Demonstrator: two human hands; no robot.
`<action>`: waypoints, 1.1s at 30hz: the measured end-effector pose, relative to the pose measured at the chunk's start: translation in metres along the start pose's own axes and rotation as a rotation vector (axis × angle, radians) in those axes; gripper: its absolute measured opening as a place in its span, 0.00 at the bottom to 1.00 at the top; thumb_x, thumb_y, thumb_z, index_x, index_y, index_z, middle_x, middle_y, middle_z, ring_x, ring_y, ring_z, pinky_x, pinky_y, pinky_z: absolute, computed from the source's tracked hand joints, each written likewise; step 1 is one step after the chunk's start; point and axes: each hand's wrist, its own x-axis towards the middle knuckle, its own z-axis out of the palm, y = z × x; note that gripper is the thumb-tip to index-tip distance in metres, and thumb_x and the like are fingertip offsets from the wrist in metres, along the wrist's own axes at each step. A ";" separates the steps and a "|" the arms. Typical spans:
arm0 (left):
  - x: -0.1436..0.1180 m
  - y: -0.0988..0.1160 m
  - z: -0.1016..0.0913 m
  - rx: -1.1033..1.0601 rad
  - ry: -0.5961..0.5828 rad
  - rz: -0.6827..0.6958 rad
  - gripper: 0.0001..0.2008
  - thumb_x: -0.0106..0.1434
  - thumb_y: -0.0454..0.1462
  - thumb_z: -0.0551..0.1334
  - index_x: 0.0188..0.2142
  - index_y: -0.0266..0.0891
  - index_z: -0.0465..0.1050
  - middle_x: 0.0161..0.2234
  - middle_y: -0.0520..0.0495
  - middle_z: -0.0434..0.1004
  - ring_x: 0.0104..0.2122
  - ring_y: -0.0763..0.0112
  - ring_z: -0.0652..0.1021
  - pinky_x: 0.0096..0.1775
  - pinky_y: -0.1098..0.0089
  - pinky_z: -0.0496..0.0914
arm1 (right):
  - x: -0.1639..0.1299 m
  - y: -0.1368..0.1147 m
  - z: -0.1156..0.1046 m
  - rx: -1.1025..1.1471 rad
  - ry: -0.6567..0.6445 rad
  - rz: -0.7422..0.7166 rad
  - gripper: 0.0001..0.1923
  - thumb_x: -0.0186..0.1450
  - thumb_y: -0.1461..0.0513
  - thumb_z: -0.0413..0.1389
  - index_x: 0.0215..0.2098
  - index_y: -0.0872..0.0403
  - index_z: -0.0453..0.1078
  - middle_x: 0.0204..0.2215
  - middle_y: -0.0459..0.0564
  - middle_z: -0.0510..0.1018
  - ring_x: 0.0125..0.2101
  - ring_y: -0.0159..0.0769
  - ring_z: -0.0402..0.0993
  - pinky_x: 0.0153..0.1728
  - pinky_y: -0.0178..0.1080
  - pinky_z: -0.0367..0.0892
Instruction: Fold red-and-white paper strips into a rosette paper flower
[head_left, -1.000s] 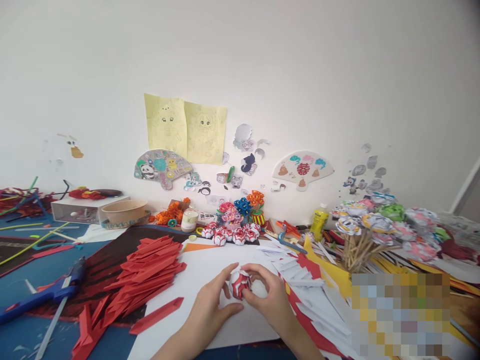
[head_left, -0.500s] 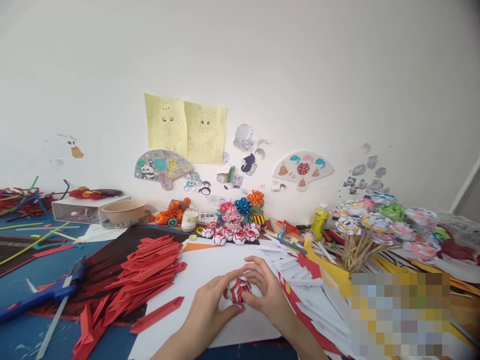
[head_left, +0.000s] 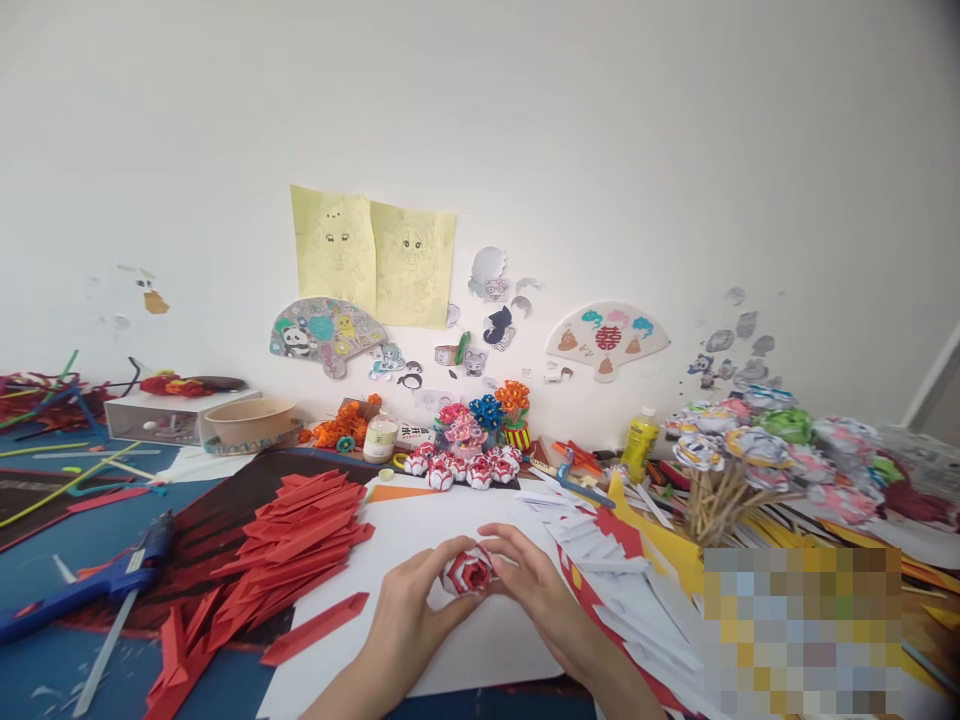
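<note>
Folded ball: red-and-white paper, matt, creased, held between left hand and right hand. White sheet under it: smooth matt paper. Red strips toward the bench's left side: matt paper, sharp folds. Glue gun at the left edge: blue plastic, slight sheen (nozzle finish unclear). Bowl at the back edge: brown, matt, paper-like. Stick bundle: bare wood.

Forearms cut off by the bottom edge, paper ball partly hidden behind fingers, pixelated patch masking the worktop's right corner
</note>
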 end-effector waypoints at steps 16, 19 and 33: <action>0.004 0.003 -0.002 -0.055 -0.026 -0.034 0.26 0.58 0.35 0.66 0.55 0.52 0.67 0.45 0.54 0.80 0.33 0.71 0.78 0.30 0.75 0.70 | 0.002 0.004 -0.001 0.015 0.002 -0.044 0.18 0.64 0.53 0.59 0.50 0.50 0.70 0.52 0.56 0.73 0.56 0.49 0.65 0.52 0.48 0.66; 0.005 0.004 -0.002 -0.052 -0.041 -0.069 0.28 0.57 0.36 0.67 0.56 0.51 0.65 0.46 0.53 0.79 0.31 0.71 0.77 0.31 0.74 0.71 | 0.002 0.005 -0.002 0.014 0.013 -0.036 0.18 0.63 0.54 0.59 0.50 0.50 0.70 0.53 0.56 0.72 0.55 0.49 0.67 0.52 0.48 0.65; 0.005 0.007 -0.003 -0.068 -0.088 -0.125 0.27 0.60 0.40 0.65 0.57 0.51 0.61 0.46 0.52 0.78 0.29 0.71 0.74 0.34 0.70 0.70 | 0.000 -0.001 -0.002 0.055 -0.003 -0.018 0.19 0.61 0.56 0.62 0.50 0.49 0.69 0.53 0.53 0.72 0.48 0.44 0.72 0.49 0.44 0.65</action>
